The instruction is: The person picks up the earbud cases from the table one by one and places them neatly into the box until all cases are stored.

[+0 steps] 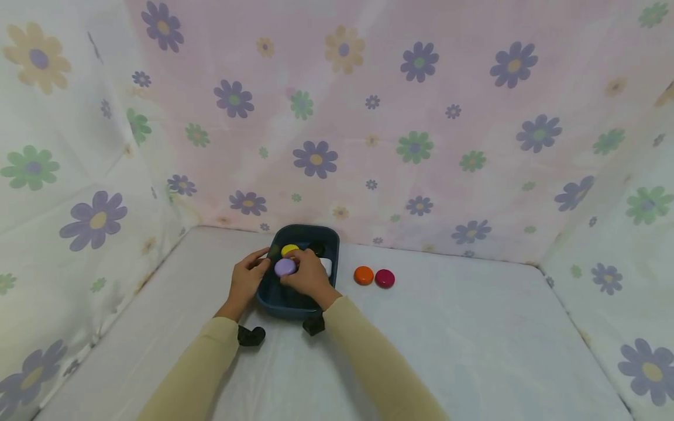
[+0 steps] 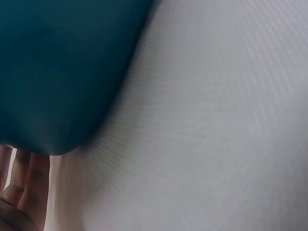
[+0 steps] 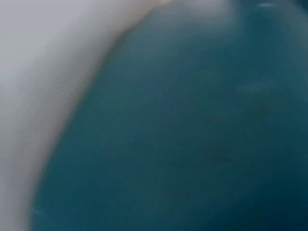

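1. Nearest, pale sleeves [image 1: 379,356] are seen, with dark wrist mounts [image 1: 251,336] close to the near end of the blue tray [image 1: 289,312].
2. By the right hand [image 1: 312,276], reaching over the near part of the tray, a purple disc [image 1: 285,268] appears to be pinched by its edge between thumb and fingers. It is located within the tray's outline, towards the left wall; whether it is lifted or resting cannot be told.
3. The tray's left side is touched by the left hand [image 1: 246,282]; in the left wrist view its fingers are seen fairly straight, slightly apart, against the outside. Whether the thumb is hooked over the rim cannot be told.
4. For good handling, the disc is probably best kept level and low, with the grip loosened only once it is supported, and the tray steadied by light side pressure so that it is not tipped.
5. Beyond the purple disc, a yellow disc [image 1: 289,249], a white piece [image 1: 327,266] and a dark round piece [image 1: 317,248] are partly hidden by the right hand.
6. On the white-covered table [image 1: 474,333], an orange disc [image 1: 363,275] and a dark red disc [image 1: 385,279] are set side by side, right of the tray.
7. Farthest, the surface is enclosed by flower-printed cloth [image 1: 368,123], pinkish behind and whiter at the sides.
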`<state>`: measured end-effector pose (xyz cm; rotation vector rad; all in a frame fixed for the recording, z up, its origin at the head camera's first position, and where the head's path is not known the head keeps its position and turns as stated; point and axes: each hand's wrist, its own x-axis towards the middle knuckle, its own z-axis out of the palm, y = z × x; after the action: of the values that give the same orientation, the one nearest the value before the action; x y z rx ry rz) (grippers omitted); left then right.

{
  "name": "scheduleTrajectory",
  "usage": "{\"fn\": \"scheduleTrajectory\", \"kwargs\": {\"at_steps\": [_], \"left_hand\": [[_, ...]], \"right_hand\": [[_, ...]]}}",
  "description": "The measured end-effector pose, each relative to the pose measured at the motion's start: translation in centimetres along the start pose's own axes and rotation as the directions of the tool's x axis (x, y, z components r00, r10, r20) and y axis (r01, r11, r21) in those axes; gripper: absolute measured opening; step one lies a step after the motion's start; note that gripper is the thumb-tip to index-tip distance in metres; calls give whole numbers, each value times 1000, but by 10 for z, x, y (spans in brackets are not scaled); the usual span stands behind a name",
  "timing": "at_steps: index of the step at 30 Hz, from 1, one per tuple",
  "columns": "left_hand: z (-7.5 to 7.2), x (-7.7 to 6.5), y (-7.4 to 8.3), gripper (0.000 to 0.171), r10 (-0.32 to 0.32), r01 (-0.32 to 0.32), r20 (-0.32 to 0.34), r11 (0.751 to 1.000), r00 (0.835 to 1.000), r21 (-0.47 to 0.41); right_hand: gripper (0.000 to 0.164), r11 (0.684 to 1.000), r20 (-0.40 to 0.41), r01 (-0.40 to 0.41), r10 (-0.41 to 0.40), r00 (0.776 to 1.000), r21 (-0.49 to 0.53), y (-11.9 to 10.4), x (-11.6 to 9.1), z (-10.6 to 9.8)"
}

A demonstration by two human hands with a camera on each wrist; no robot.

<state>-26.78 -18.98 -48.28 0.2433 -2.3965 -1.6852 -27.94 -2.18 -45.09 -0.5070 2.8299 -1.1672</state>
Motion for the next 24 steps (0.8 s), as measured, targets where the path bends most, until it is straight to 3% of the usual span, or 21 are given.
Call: {"fn": "scheduleTrajectory", "kwargs": {"at_steps": [6,16,24], "left_hand": [[0,1,1,38,-9,9,7,1000,1000,16],[-1,1,1,37,-3,3,2,1000,1000,6],[-1,-1,1,38,-8,7,14,1000,1000,16]], "right_hand": [[46,1000,-64,22,-23,998,-18,-11,-3,-16],[44,996,-70,63,-58,996,71,-8,-13,-38],[45,998,-41,20,-18,999,63,4,-23,-62]]}}
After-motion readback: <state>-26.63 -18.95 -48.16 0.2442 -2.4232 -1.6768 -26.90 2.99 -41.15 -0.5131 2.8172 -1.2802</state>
